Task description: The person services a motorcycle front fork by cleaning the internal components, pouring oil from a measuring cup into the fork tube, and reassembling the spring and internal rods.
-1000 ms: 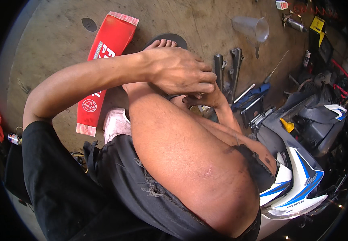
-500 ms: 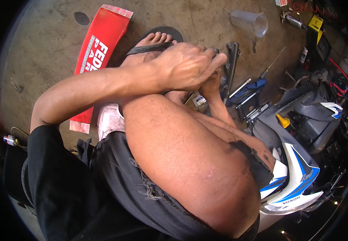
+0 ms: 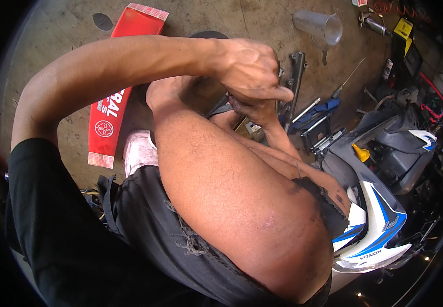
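My left hand (image 3: 252, 71) is curled into a fist above my raised knee (image 3: 242, 204), its thumb pointing right. Directly under it, my right hand (image 3: 252, 110) has its grimy fingers bunched together and touches the left hand. Whatever lies between the two hands is hidden, so I cannot tell if either holds anything. My left forearm crosses the view from the left. The right forearm comes up from the lower right along my thigh. Just beyond the hands, dark metal bracket parts (image 3: 294, 77) lie on the concrete floor.
A long red flat package (image 3: 114, 97) lies on the floor at left, with a white cloth (image 3: 140, 151) near it. A clear plastic funnel (image 3: 319, 26), a screwdriver (image 3: 349, 77) and a blue tool (image 3: 318, 110) lie beyond. A motorcycle with white-and-blue fairing (image 3: 380, 230) stands at right.
My left hand has moved from lying flat on the knee to a closed fist. My head has shifted, so the floor items sit lower and farther right in view.
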Tool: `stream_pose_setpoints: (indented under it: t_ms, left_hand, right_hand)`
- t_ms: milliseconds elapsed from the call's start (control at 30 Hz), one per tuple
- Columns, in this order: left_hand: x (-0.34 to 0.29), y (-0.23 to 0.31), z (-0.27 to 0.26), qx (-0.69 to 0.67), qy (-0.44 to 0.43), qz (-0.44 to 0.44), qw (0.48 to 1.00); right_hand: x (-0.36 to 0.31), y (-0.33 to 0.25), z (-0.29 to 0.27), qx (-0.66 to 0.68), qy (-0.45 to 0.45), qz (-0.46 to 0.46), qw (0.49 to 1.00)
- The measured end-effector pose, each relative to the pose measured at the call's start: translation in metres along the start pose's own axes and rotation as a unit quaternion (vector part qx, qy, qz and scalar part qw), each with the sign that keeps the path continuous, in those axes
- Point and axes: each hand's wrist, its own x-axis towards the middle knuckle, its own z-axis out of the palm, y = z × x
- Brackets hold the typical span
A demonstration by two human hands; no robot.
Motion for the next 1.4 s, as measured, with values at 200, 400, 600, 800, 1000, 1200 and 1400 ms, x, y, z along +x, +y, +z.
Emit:
stream_pose_setpoints:
  t_ms: [200,400,600,800,1000,1200,1400]
  left_hand:
    - [0.015,0.011,0.018,0.093,0.043,-0.276,0.956]
    - [0.042,0.008,0.024,0.104,0.068,-0.449,0.885]
    - [0.032,-0.006,-0.002,-0.089,0.161,-0.58,0.794]
    - [-0.036,0.008,0.055,-0.114,0.119,-0.646,0.745]
    - [-0.076,0.022,0.101,-0.013,0.111,-0.528,0.842]
    - [-0.077,0.019,0.105,-0.021,0.105,-0.535,0.838]
    - [-0.077,0.02,0.102,-0.016,0.099,-0.53,0.842]
  right_hand:
    - [0.019,-0.01,0.004,0.021,0.164,0.16,0.973]
    - [0.024,0.009,0.004,-0.005,0.253,0.107,0.962]
    - [0.029,0.021,-0.01,0.257,0.323,0.213,0.886]
    - [0.022,0.07,-0.07,0.145,0.441,0.131,0.876]
    - [0.019,0.092,-0.136,-0.162,0.51,0.172,0.827]
    - [0.028,0.103,-0.16,-0.196,0.498,0.202,0.82]
    - [0.045,0.096,-0.16,-0.259,0.464,0.212,0.82]
